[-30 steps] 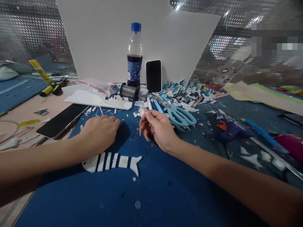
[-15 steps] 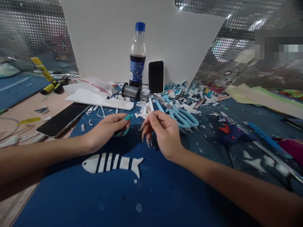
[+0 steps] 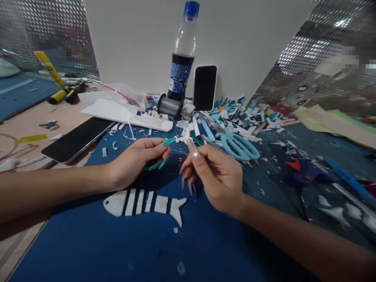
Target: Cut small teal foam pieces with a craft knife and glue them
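My left hand [image 3: 133, 161] hovers just above the blue mat [image 3: 123, 250], fingers curled, teal nails pointing right. Whether anything sits inside the curl is hidden. My right hand [image 3: 216, 178] faces it a few centimetres away, thumb pressed against the forefinger, long pale nails hanging down, nothing visible in the pinch. A white fish-skeleton cutout [image 3: 145, 203] lies flat on the mat directly below both hands.
Light-blue scissors [image 3: 237, 145] and a heap of white and blue scraps [image 3: 235, 117] lie behind my right hand. Further back stand a cola bottle [image 3: 182, 64], an upright phone [image 3: 205, 88] and a wire spool [image 3: 169, 105]. A dark tablet [image 3: 76, 139] lies left, a glue gun [image 3: 305, 170] right.
My left hand lifted off the mat and turned, its teal nails now showing. My right hand drew nearer with its thumb and forefinger pinched. The view moved closer and to the left.
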{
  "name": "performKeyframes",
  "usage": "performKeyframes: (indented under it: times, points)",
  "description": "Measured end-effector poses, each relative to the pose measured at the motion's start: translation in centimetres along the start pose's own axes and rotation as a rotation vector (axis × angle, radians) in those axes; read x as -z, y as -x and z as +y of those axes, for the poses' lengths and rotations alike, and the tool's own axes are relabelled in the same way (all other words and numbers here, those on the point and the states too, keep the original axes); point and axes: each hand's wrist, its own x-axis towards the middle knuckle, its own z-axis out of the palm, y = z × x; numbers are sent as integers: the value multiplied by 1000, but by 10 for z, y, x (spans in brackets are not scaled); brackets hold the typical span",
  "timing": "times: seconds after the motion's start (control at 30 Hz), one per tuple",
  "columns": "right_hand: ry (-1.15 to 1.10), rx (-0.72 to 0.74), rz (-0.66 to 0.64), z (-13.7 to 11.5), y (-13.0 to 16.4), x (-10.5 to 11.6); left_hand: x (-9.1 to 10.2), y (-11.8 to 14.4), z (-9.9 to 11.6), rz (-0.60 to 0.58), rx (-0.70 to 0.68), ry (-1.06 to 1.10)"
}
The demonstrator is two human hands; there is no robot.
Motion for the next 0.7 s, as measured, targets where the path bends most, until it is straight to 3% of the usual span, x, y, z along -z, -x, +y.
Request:
performKeyframes:
  times: [0.7]
  points:
    - [27,-68,-43,-1,-1,0,-1,-1,0,25,1,-31]
